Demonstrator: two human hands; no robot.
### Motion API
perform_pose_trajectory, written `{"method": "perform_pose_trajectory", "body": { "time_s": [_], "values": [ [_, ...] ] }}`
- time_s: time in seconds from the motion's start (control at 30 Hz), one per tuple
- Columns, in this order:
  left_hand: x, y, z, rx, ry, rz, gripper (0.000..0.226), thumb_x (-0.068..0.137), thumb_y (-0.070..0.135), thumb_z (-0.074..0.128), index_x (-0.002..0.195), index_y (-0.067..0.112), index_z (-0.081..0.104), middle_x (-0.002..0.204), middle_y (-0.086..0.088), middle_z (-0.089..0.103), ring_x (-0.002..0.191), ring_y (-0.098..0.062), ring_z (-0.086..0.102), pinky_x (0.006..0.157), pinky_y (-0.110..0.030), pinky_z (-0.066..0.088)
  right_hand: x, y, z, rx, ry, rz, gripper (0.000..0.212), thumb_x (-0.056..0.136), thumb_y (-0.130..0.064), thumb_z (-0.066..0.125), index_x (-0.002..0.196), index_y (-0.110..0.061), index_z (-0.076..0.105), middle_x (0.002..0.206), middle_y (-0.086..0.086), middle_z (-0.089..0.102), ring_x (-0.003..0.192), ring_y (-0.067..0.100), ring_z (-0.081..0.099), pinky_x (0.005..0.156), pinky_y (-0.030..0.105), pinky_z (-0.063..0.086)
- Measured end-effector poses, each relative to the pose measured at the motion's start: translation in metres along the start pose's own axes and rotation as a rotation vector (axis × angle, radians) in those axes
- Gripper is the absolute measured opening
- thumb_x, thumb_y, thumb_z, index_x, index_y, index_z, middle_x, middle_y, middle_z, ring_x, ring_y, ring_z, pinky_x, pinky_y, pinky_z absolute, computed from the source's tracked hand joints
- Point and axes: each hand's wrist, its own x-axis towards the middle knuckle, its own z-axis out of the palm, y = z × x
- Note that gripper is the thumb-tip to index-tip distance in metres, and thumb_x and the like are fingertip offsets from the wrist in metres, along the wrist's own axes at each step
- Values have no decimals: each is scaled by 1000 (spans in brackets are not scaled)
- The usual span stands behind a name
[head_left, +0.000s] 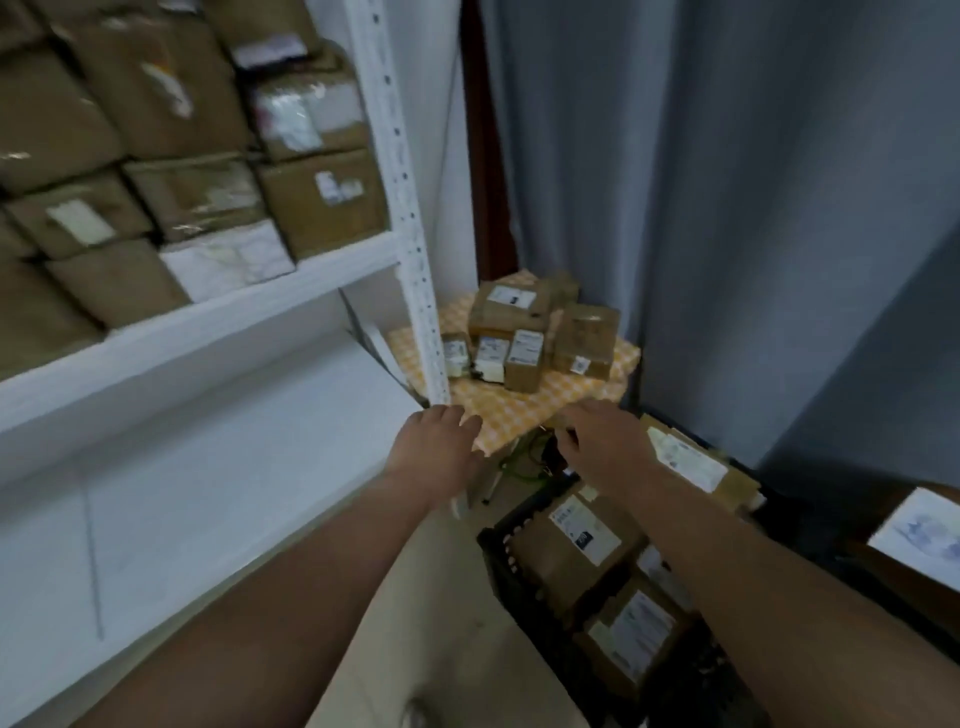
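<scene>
**Both hands open at the near edge of the checked cloth**

We have both arms stretched forward and down. Our left hand (436, 452) lies palm down just beside the foot of the white rack upright (410, 223). Its fingers (465, 423) are loosely spread and nearly straight, and their tips lie over the near left corner of the yellow checked cloth (524, 410). They hold nothing, and the blur does not let us tell whether they press on the cloth or only hover over it.

Our right hand (605, 441) is at the near right part of the same edge. Its fingers (576, 415) are straight and close together at the hem, and the thumb hangs below it. This hand holds nothing either, and we cannot tell whether it touches the cloth.

The cloth drapes over a low stand in the corner, between the rack and the grey curtain (727, 208). A cluster of labelled cardboard parcels (511, 312) sits on it, well beyond both sets of fingertips.

Under our right forearm stands a black crate (498, 551) filled with brown parcels (576, 551). One long parcel (696, 462) lies just beside the right wrist. Taped boxes (322, 202) are stacked on the rack's shelf to the left.
</scene>
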Motion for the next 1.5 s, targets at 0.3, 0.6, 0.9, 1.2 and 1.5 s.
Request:
{"method": "perform_pose_trajectory", "body": {
  "time_s": [0.3,0.6,0.9,1.2,1.5],
  "values": [
    [-131,-111,-86,47,281,-319,46,100,41,36,141,18,37,147,-6,37,134,-27,34,105,-36,30,19,-177,-62,195,278,-293,29,96,-22,48,119,-9,61,115,11,62,106,30,57,90,40,46],
    [-328,-231,-94,59,440,-594,46,98,39,44,139,19,42,139,-5,47,123,-29,44,96,-37,38,-24,-403,-60,434,300,-535,36,98,-25,48,133,-18,51,130,2,57,120,22,50,95,38,45],
    [-511,-339,-87,95,535,-821,47,95,37,50,137,17,47,136,-8,52,121,-30,49,96,-39,43,-71,-610,-53,524,299,-754,38,95,-23,53,133,-17,52,131,1,56,119,20,50,90,31,42],
    [-541,-435,-136,218,640,-794,58,94,38,53,145,20,34,150,-8,34,135,-28,35,104,-41,37,-52,-716,-87,510,398,-870,39,96,-24,52,135,-18,49,136,-1,51,124,17,46,93,30,43],
    [-488,-529,-192,470,713,-723,76,88,35,65,150,17,24,155,-13,25,139,-32,28,111,-42,29,25,-773,-142,538,603,-875,43,95,-22,54,137,-18,46,137,-1,49,126,14,45,92,19,32]
  ]
}}
